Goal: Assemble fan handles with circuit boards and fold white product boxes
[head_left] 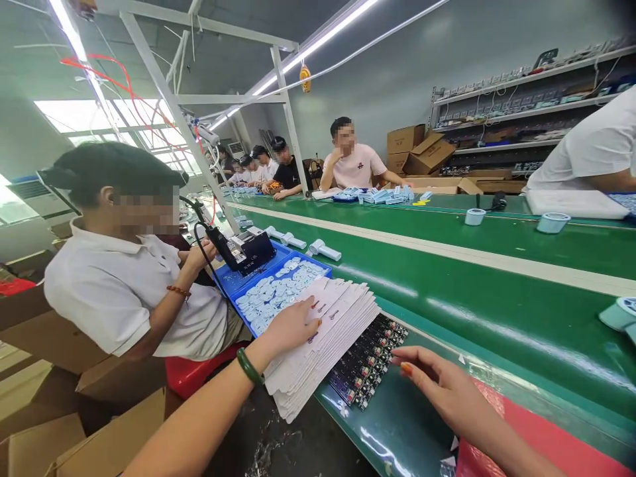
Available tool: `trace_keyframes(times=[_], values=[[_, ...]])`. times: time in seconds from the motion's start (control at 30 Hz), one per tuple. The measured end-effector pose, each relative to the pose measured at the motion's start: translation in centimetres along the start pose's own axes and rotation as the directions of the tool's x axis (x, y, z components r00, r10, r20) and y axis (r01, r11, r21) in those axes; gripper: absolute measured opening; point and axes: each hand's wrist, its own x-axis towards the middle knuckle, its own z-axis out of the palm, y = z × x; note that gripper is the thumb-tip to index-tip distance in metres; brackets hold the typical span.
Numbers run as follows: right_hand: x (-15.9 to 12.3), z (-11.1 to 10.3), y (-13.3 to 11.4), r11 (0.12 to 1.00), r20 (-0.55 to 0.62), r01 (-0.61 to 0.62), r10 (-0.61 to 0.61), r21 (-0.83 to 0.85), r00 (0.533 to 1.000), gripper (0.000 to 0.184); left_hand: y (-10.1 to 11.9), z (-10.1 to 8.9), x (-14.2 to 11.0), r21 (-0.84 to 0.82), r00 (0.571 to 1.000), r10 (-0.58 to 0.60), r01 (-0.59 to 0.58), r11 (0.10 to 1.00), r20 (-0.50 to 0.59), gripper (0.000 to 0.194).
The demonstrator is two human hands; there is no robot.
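My left hand (293,326) lies on top of a thick stack of white sheets (342,331), its fingers stretched out and apart. Small dark and reddish marks show on the top sheet near the fingertips. Partly under the stack's right side is a row of black circuit boards (368,371) with small parts along one end. Just right of these boards, my right hand (442,381) hovers with thumb and fingers apart and nothing visible between them. A green bangle (249,366) circles my left wrist.
A blue tray (326,269) of pale blue plastic pieces borders the stack, with a black device (256,252) behind it. A co-worker (114,278) sits close at left. A red plastic sheet (536,424) lies at right. The green conveyor belt (447,265) runs beyond.
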Motion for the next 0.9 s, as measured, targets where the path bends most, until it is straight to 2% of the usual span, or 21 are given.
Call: trace_keyframes(times=[0.17, 0.2, 0.23, 0.27, 0.33, 0.37, 0.4, 0.47, 0.5, 0.53, 0.6, 0.67, 0.7, 0.77, 0.9], values=[[0.2, 0.2, -0.5, 0.975, 0.027, -0.049, 0.044, 0.217, 0.999, 0.053, 0.8, -1.1, -0.3, 0.13, 0.986, 0.138, -0.125, 0.984, -0.098, 0.052], [0.0, 0.0, -0.8, 0.959, 0.029, -0.08, 0.075, 0.272, 0.997, 0.058, 1.3, -1.5, -0.8, 0.159, 0.964, 0.209, -0.184, 0.97, -0.162, 0.049], [-0.2, -0.3, -1.3, 0.933, 0.032, -0.116, 0.112, 0.34, 0.993, 0.063, 1.9, -1.8, -1.3, 0.201, 0.916, 0.315, -0.27, 0.942, -0.248, 0.047], [-0.5, -0.7, -1.8, 0.894, 0.039, -0.149, 0.147, 0.423, 0.988, 0.067, 2.7, -2.1, -1.9, 0.26, 0.83, 0.442, -0.369, 0.892, -0.34, 0.045], [-1.4, -1.5, -3.1, 0.772, 0.065, -0.182, 0.18, 0.609, 0.982, 0.069, 5.1, -2.5, -3.2, 0.403, 0.572, 0.678, -0.546, 0.735, -0.462, 0.043], [-1.9, -1.9, -3.8, 0.701, 0.082, -0.178, 0.17, 0.691, 0.982, 0.066, 6.5, -2.5, -3.8, 0.456, 0.453, 0.755, -0.608, 0.65, -0.474, 0.044], [-2.6, -2.4, -4.4, 0.638, 0.093, -0.167, 0.148, 0.752, 0.985, 0.06, 8.1, -2.3, -4.3, 0.479, 0.375, 0.802, -0.655, 0.584, -0.464, 0.044], [-4.2, -3.4, -5.1, 0.58, 0.079, -0.129, 0.111, 0.805, 0.991, 0.048, 11.3, -1.8, -5.0, 0.456, 0.293, 0.846, -0.739, 0.496, -0.446, 0.044], [-5.2, -4.1, -5.2, 0.586, 0.048, -0.103, 0.108, 0.804, 0.993, 0.045, 12.8, -1.5, -5.1, 0.412, 0.28, 0.852, -0.781, 0.47, -0.442, 0.044], [-6.3, -4.7, -5.2, 0.608, 0.003, -0.074, 0.117, 0.791, 0.993, 0.043, 14.3, -1.3, -5.0, 0.353, 0.292, 0.851, -0.814, 0.461, -0.437, 0.043], [-8.8, -6.1, -4.8, 0.669, -0.107, -0.009, 0.132, 0.743, 0.985, 0.043, 16.9, -1.2, -4.1, 0.258, 0.347, 0.84, -0.841, 0.476, -0.417, 0.043], [-11.1, -7.1, -4.3, 0.728, -0.202, 0.057, 0.113, 0.683, 0.973, 0.04, 19.3, -1.5, -2.3, 0.266, 0.376, 0.825, -0.819, 0.509, -0.421, 0.048], [-12.1, -7.5, -4.0, 0.754, -0.241, 0.093, 0.088, 0.65, 0.967, 0.038, 20.4, -1.6, -1.0, 0.3, 0.363, 0.817, -0.8, 0.52, -0.448, 0.053], [-13.3, -8.3, -3.1, 0.798, -0.327, 0.166, 0.042, 0.58, 0.944, 0.034, 22.8, -1.5, 2.0, 0.305, 0.308, 0.797, -0.805, 0.509, -0.519, 0.06], [-14.4, -10.1, 0.0, 0.812, -0.43, 0.215, 0.049, 0.542, 0.901, 0.035, 27.4, -0.1, 7.1, 0.114, 0.241, 0.803, -0.928, 0.355, -0.545, 0.055]])
